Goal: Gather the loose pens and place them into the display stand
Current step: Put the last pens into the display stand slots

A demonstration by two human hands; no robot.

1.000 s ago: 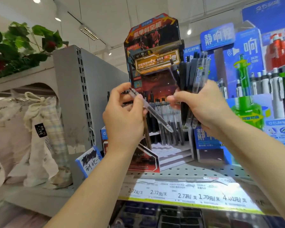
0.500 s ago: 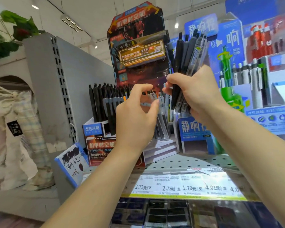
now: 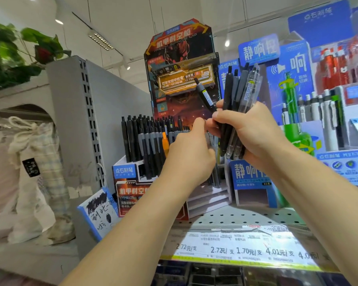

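My right hand [image 3: 258, 139] grips a bundle of several black, grey and clear pens [image 3: 239, 93], held upright in front of the shelf. One black pen [image 3: 204, 94] leans out of the bundle to the left. My left hand [image 3: 189, 155] is raised with its fingertips against the lower left of the bundle, next to my right thumb. Its fingers are hidden behind the hand, so a pinch does not show. Behind it stands the dark red and black cardboard display stand [image 3: 130, 193], its rows filled with several black pens [image 3: 141, 139] and one orange one [image 3: 165, 142].
A blue pen display [image 3: 254, 182] stands right of the stand, with more blue displays [image 3: 339, 120] behind it. The perforated shelf [image 3: 236, 218] carries a price strip [image 3: 236, 248]. A grey upright panel [image 3: 87, 131], cloth bags [image 3: 35, 172] and a scribble pad [image 3: 99, 211] are at left.
My left hand carried a clear pen down to the stand's rows, left it there, and has come back up to the bundle. The right hand still holds the bundle.
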